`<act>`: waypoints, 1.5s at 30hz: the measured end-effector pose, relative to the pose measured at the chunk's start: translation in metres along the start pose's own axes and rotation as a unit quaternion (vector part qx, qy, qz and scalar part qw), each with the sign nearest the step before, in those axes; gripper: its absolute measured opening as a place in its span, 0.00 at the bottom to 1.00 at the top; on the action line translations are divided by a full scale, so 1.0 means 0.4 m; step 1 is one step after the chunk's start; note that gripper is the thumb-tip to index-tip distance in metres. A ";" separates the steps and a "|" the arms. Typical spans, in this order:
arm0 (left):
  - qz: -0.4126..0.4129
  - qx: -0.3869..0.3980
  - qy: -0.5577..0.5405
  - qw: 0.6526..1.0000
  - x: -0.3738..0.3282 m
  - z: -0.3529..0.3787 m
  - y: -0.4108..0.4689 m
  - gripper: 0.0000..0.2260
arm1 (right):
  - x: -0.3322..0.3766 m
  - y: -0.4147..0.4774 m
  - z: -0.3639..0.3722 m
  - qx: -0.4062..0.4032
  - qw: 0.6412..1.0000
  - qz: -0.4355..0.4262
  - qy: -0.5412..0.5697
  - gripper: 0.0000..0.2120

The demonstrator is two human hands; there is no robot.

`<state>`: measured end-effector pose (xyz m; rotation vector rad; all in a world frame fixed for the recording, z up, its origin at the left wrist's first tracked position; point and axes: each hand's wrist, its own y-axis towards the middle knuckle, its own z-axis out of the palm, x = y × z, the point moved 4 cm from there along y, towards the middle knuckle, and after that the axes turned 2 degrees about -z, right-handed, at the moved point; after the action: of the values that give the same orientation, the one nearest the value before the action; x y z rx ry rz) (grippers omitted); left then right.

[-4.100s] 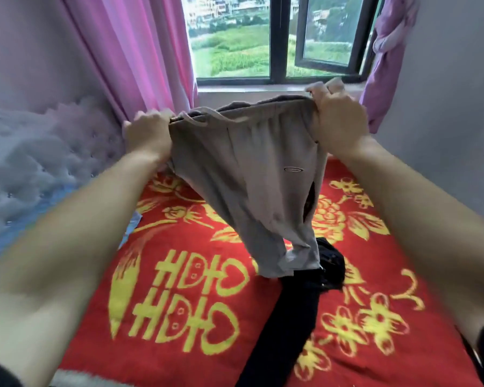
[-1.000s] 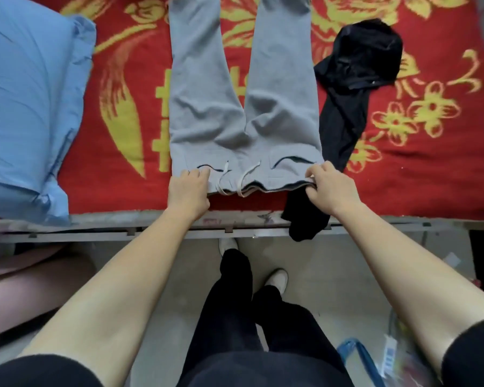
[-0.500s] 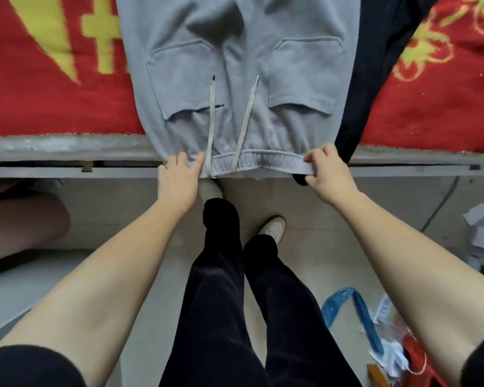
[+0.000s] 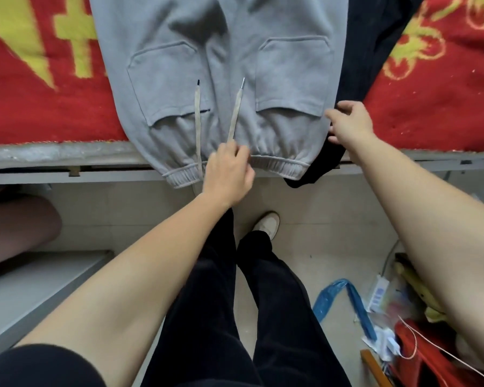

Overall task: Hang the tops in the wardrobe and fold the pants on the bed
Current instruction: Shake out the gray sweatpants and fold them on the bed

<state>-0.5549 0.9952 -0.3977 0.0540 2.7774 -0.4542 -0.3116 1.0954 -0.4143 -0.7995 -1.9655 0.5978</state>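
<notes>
Fuzzy blanket, fleecy pants (2 pockets)

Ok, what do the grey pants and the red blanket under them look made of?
The grey pants: likely cotton-blend fleece jersey, matte and soft; the fabric creases gently and has a ribbed elastic waistband. The red blanket: looks like a woven or plush pile textile, matte and fuzzy, its yellow pattern stepped at the edges; fibre unclear.
</notes>
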 end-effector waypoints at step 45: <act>-0.356 0.102 -0.519 0.771 0.471 -0.043 -0.069 0.07 | 0.568 0.001 0.626 -0.027 0.935 -0.173 -0.309 0.18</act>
<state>-0.7411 0.9717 -0.4345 -0.9333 1.5392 -0.6787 -0.6174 1.2392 -0.4058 -0.2853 -2.6293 0.6299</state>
